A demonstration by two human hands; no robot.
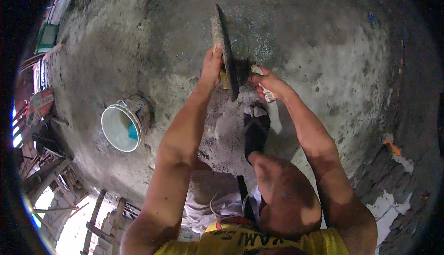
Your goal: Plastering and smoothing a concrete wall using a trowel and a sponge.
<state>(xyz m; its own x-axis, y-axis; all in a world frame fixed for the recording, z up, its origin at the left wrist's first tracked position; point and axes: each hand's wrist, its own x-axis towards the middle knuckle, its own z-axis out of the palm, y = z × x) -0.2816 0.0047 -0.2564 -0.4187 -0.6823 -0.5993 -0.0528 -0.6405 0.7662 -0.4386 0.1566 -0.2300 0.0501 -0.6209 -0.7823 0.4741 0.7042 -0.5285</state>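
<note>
Gripping an edge-on board [227, 52], left hand [212, 67], right hand [272, 83] beside it holding half-hidden pale piece [269, 96], bucket [118, 129] left of board

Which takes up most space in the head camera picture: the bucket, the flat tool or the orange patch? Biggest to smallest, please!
1. Bucket
2. Flat tool: longer, but thin because it's seen nearly edge-on
3. Orange patch

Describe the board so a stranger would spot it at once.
On the grey floor, find the shiny wet patch. Just left of it, the left hand grips the board, seen nearly edge-on, much longer than the pale piece in the right hand.
</note>
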